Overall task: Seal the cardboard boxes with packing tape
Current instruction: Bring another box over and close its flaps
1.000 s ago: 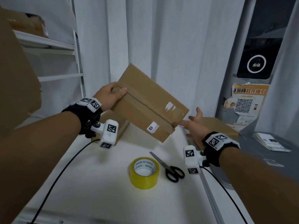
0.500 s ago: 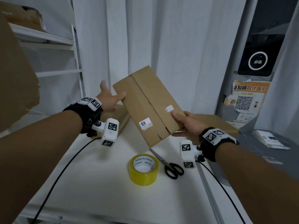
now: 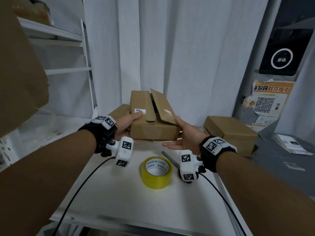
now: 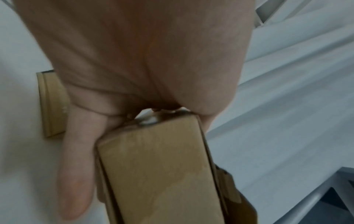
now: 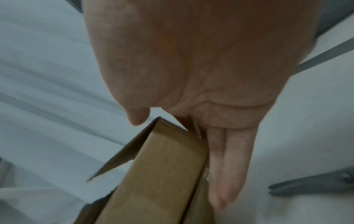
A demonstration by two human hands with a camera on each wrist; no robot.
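Observation:
A small brown cardboard box (image 3: 153, 132) with a white label hangs level just above the white table (image 3: 119, 201), its top flaps ajar. My left hand (image 3: 131, 123) grips its near left corner, thumb on top by the label and fingers (image 4: 74, 174) underneath. My right hand (image 3: 179, 133) is at the near right corner. Its straight fingers (image 5: 226, 166) lie under the box (image 5: 162, 166) and its thumb sits beside the raised flap. A yellow roll of packing tape (image 3: 156, 172) lies on the table in front of the box.
Scissors (image 3: 167, 157) lie right of the tape, partly under my right wrist. Another cardboard box (image 3: 233, 132) stands at the right, and a flatter one (image 3: 119, 110) behind the held box. A white shelf (image 3: 59, 38) and a large cardboard sheet (image 3: 17, 74) fill the left side.
The box has come down from chest height and turned level near the table. Its flaps have sprung ajar. My left hand has taken hold of the corner and my right fingers have straightened underneath.

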